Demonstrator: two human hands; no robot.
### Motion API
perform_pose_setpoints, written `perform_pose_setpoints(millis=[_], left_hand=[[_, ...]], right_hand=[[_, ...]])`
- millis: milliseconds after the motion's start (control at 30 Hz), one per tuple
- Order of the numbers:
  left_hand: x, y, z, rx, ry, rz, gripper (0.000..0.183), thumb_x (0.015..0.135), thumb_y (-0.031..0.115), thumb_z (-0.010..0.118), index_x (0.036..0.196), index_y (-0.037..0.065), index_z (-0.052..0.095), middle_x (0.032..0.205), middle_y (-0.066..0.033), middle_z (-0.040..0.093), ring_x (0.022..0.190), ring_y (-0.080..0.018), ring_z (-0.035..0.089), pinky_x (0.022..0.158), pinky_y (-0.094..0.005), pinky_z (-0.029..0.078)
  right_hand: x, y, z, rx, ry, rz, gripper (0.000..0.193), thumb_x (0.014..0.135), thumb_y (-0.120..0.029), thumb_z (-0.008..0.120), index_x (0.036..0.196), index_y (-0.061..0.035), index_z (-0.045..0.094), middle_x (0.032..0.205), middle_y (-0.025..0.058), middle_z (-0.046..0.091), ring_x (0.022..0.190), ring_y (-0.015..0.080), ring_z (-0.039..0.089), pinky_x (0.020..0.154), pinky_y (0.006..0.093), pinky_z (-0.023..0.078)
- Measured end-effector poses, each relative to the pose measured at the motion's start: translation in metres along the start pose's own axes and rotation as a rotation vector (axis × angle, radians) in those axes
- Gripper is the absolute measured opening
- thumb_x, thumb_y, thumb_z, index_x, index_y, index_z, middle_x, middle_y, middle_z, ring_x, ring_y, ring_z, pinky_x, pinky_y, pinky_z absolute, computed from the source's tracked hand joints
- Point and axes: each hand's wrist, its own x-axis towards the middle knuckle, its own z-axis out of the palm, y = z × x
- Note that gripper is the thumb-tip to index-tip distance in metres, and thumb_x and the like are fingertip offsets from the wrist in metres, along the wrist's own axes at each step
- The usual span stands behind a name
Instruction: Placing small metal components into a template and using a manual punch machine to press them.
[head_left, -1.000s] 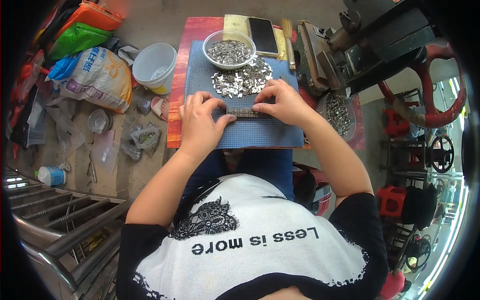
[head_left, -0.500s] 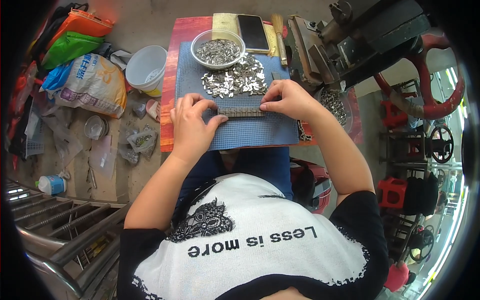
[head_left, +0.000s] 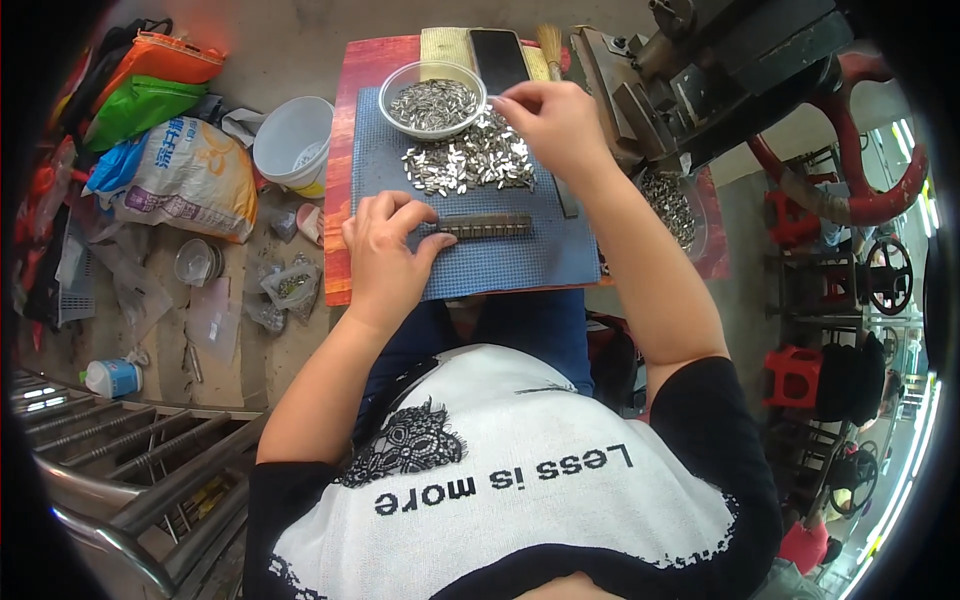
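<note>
Blue mat (head_left: 500, 262) | left hand (head_left: 385, 255) pins metal strip (head_left: 485, 226) | right hand (head_left: 555, 125) pinches over silver pieces (head_left: 465, 162) | printed sack (head_left: 180, 180) left

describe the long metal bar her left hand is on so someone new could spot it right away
Start at the blue mat on the red board across the person's lap. Below the loose pile of small metal pieces, the left hand rests on one end of the bar. It is the only long dark strip lying crosswise there.
</note>
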Motion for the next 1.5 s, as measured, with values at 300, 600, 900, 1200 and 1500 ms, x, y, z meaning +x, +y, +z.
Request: perform_pose_setpoints(millis=[300,600,900,1200,1500], left_hand=[[0.004,0.004,0.001,0.007,-0.052,-0.013,0.023,0.075,0.024,0.082,0.090,0.011,0.070,0.095,-0.0009,0.064,0.100,-0.0237,0.055,0.086,-0.0393,0.035],[-0.001,-0.004,0.003,-0.062,0.025,-0.007,0.017,0.089,0.023,0.070,0.095,0.008,0.074,0.093,-0.0047,0.066,0.095,-0.0257,0.057,0.087,-0.0392,0.038],[-0.003,0.001,-0.001,-0.017,0.006,-0.001,0.019,0.091,0.023,0.068,0.094,0.006,0.075,0.091,-0.0060,0.065,0.093,-0.0253,0.057,0.085,-0.0382,0.039],[0.004,0.005,-0.006,-0.014,-0.120,-0.065,0.024,0.081,0.023,0.078,0.095,0.006,0.070,0.091,-0.0049,0.065,0.093,-0.0248,0.057,0.087,-0.0380,0.039],[0.041,0.023,-0.012,-0.157,-0.416,-0.027,0.024,0.080,0.016,0.078,0.094,0.005,0.062,0.091,-0.0087,0.064,0.093,-0.0291,0.056,0.086,-0.0400,0.040]], right_hand=[[-0.084,0.047,-0.012,-0.524,-0.012,0.044,0.025,0.085,-0.022,0.070,0.084,0.0026,0.069,0.089,0.0200,0.067,0.083,0.0367,0.067,0.074,0.0468,0.055],[-0.083,0.016,-0.021,-0.014,-0.268,-0.395,0.024,0.078,-0.006,0.077,0.100,-0.0016,0.071,0.095,0.0096,0.065,0.081,0.0241,0.066,0.073,0.0325,0.055],[-0.074,0.019,-0.006,-0.035,-0.382,-0.448,0.022,0.078,-0.006,0.076,0.099,-0.0007,0.072,0.095,0.0113,0.065,0.082,0.0286,0.066,0.074,0.0360,0.055],[-0.075,0.013,-0.009,0.023,-0.440,-0.404,0.026,0.077,-0.008,0.078,0.100,-0.0004,0.069,0.096,0.0117,0.063,0.089,0.0302,0.065,0.079,0.0375,0.054],[-0.079,0.022,-0.032,0.032,-0.409,-0.370,0.023,0.076,-0.009,0.076,0.095,-0.0002,0.068,0.088,0.0117,0.063,0.087,0.0312,0.060,0.077,0.0376,0.050]])
